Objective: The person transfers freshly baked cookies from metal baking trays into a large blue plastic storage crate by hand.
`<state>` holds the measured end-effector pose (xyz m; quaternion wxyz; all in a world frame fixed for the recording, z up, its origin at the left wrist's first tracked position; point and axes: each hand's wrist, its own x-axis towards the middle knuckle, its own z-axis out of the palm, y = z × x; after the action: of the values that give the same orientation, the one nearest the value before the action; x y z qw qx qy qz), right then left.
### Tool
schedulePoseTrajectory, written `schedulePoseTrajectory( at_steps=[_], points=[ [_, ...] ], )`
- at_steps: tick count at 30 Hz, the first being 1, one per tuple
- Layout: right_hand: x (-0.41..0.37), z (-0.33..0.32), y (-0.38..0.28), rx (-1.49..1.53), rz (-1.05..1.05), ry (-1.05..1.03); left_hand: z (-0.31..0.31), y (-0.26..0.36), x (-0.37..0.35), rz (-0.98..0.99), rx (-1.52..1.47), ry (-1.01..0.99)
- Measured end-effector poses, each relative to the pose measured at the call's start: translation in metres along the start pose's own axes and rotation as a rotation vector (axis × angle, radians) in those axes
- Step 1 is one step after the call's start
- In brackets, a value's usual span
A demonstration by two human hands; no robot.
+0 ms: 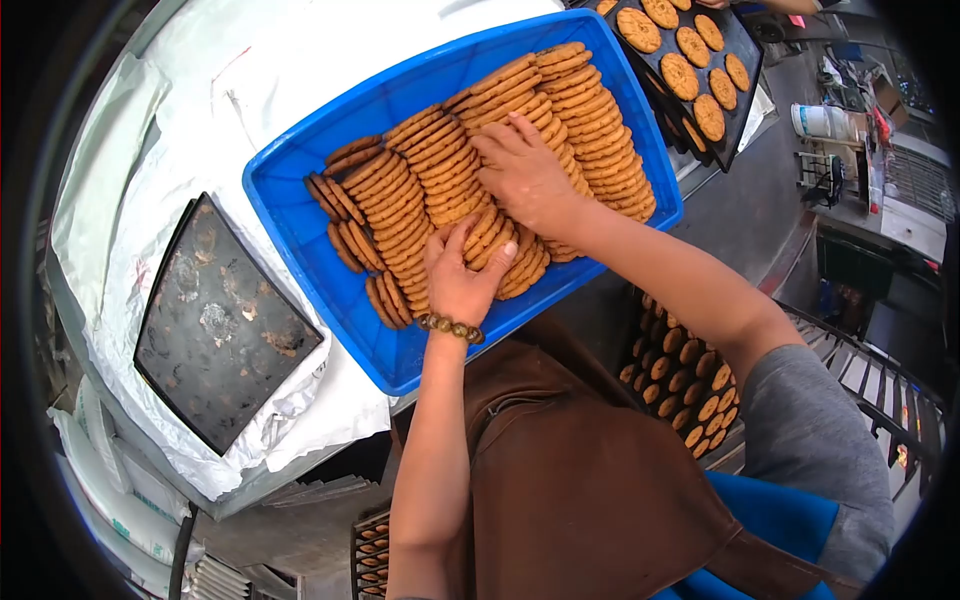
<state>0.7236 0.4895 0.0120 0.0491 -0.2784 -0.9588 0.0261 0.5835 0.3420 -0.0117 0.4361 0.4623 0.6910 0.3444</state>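
Observation:
Rows of round brown cookies [403, 190] stand on edge in a blue plastic crate [350, 345]. My left hand [465, 280], with a beaded bracelet at the wrist, grips cookies in a middle row near the crate's front side, thumb and fingers on either side of them. Farther back and to the right, my right hand [525, 175] rests on top of the cookie rows, its fingers spread. Whether it grips any cookie is not visible. At the crate's left end, a few cookies lean in short, looser groups.
A dark baking tray [225, 325] lies on the white-covered table [290, 60] at left. Black trays with flat cookies [708, 117] sit at the upper right, beside another person's hand [713, 3]. Below the crate, racks hold more cookies [690, 385].

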Motion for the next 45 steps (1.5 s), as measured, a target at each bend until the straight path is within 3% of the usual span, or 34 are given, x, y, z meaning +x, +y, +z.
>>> schedulePoseTrajectory(
  at_steps=[10,12,15,17,18,21,25,26,27,29,32,34,36,39,41,45],
  points=[
    [-0.009,-0.028,0.004,0.158,0.08,0.138,0.002,0.009,0.016,0.114,0.112,-0.067],
    [-0.017,-0.036,-0.004,0.475,0.093,-0.109,0.003,0.009,0.014,0.124,0.161,-0.063],
    [-0.034,-0.03,-0.017,0.624,0.011,-0.169,0.016,-0.009,0.008,0.066,0.033,0.075],
    [-0.036,-0.036,-0.016,0.629,0.038,-0.141,0.023,-0.024,0.008,-0.413,-0.58,0.036],
    [-0.037,-0.033,-0.015,0.639,0.066,-0.146,0.015,-0.008,0.007,-0.534,-1.129,0.003],
    [-0.045,-0.027,-0.017,0.584,0.062,-0.089,0.017,-0.009,0.015,-0.593,-1.214,-0.013],
    [-0.048,-0.032,-0.019,0.462,0.022,0.007,0.009,0.026,0.02,-0.706,-1.035,-0.018],
    [-0.05,-0.034,-0.02,0.467,0.025,0.007,0.029,-0.004,0.024,-0.575,-0.866,0.045],
    [-0.051,-0.036,-0.022,0.426,0.019,0.021,0.031,-0.011,0.023,-0.578,-0.862,0.045],
    [-0.053,-0.044,-0.024,0.381,0.013,0.04,0.033,-0.024,0.026,-0.543,-0.486,-0.013],
    [-0.069,-0.059,-0.036,0.427,0.14,0.088,0.026,-0.006,0.022,-0.506,-0.325,0.024],
    [-0.086,-0.066,-0.044,0.496,0.29,-0.184,0.02,0.004,0.022,-0.468,-0.196,0.018],
    [-0.094,-0.067,-0.054,0.55,0.336,-0.157,0.018,0.012,0.024,-0.128,0.111,0.086],
    [-0.092,-0.065,-0.055,0.634,0.407,-0.157,0.009,0.024,0.033,-0.092,-0.006,-0.091],
    [-0.085,-0.066,-0.054,0.679,0.507,-0.31,0.009,0.014,0.039,-0.062,-0.039,-0.111],
    [-0.089,-0.064,-0.062,0.634,0.476,-0.195,0.001,0.005,0.046,-0.012,-0.165,-0.191]
  ],
)
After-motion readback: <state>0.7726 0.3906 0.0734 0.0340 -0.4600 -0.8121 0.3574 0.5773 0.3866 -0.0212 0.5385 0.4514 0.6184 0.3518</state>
